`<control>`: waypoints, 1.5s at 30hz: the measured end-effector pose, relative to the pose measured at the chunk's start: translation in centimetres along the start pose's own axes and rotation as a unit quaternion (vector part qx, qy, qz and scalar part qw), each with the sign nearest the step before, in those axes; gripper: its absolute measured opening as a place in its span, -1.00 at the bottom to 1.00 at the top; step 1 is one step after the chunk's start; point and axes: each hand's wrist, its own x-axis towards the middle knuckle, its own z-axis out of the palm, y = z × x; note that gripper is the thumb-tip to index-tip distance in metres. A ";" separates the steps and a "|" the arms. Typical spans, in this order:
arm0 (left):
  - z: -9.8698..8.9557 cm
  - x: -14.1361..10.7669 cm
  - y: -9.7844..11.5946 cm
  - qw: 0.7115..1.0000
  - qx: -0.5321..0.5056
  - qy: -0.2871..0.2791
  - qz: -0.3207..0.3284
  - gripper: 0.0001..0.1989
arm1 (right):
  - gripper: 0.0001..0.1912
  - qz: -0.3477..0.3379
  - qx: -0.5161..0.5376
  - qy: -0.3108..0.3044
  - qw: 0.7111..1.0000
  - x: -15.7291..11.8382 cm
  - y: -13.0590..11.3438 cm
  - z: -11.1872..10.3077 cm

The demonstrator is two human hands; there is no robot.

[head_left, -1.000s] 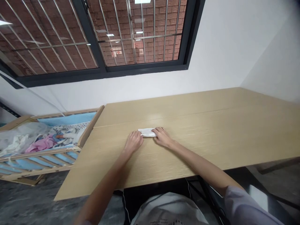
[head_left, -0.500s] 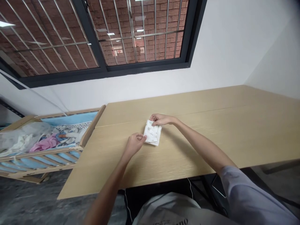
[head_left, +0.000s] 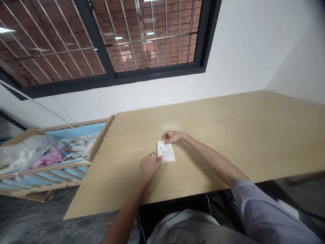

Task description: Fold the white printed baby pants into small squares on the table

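Observation:
A small folded white square with faint grey print lies on the wooden table; whether it is cloth or paper I cannot tell. At its lower left edge is my left hand, fingers curled and thumb pressed on the edge. My right hand pinches the upper edge between thumb and fingers. The undersides of both grips are hidden.
Left of the table stands a wooden crib with blue lining. Inside are a pink cloth, other crumpled fabrics and a clear plastic bag. A barred window is set in the white wall behind.
The white square has come down from a tilted, raised position to lie flatter on the table. Both hands have lowered with it, and the left has shifted slightly right.

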 end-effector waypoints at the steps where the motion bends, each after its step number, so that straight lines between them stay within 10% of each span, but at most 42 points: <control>1: -0.2 0.0 0.0 1.000 0.006 0.003 0.002 -0.69 | -0.49 0.001 -0.014 0.000 1.000 -0.2 0.0 0.0; 8: 0.6 -3.8 2.2 0.983 -0.014 0.160 0.092 -0.53 | -0.22 -0.141 -0.111 0.120 0.976 -5.0 -4.4 1.3; 13: 4.0 -6.8 4.7 0.984 -0.048 0.105 0.138 -0.34 | -0.31 -0.246 -0.214 -0.001 0.945 -9.7 -7.9 3.9; 18: 5.5 -6.8 4.9 0.988 -0.034 0.074 0.133 -0.38 | -0.39 -0.231 -0.225 -0.078 0.943 -10.8 -6.3 5.8; 38: 4.7 -6.8 4.6 0.985 0.019 0.102 0.136 -0.44 | -0.32 -0.166 -0.130 -0.012 0.978 -4.6 -0.5 3.1; 45: 0.2 -4.2 2.0 0.992 -0.007 0.114 0.053 -0.57 | -0.24 -0.064 0.005 0.172 0.983 -5.0 0.4 1.6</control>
